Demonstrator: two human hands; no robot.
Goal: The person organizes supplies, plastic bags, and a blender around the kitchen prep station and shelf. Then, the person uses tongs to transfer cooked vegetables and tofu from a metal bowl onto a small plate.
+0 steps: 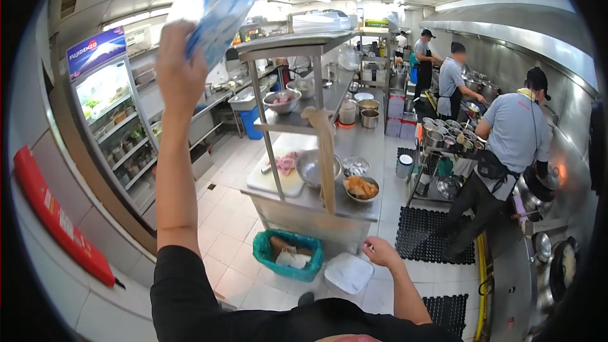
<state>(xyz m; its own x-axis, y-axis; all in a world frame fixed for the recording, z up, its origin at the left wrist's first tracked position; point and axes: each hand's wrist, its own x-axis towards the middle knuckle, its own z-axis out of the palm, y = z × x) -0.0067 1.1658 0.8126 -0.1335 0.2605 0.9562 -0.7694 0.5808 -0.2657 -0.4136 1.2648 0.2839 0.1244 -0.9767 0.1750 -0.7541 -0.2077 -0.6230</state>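
Observation:
High at the upper left, my left hand (182,60) grips a white and blue plastic package (221,9), which the top edge of the view cuts off. My right hand (381,251) is low in front of me, fingers bent, beside a white plastic container (349,273) on the floor. What its fingers hold, if anything, is too small to tell. Left of that container stands a green-lined bin (288,270) with brown and white waste in it. A beige cloth (325,158) hangs from the shelf of the steel counter (310,206).
The counter bears a cutting board (276,180) with raw meat, a steel bowl (308,168) and a bowl of orange food (361,188). A glass-door fridge (114,117) stands left. Several co-workers are at the right-hand stoves, the nearest person (516,130) by a flame. Black mats (430,234) lie there.

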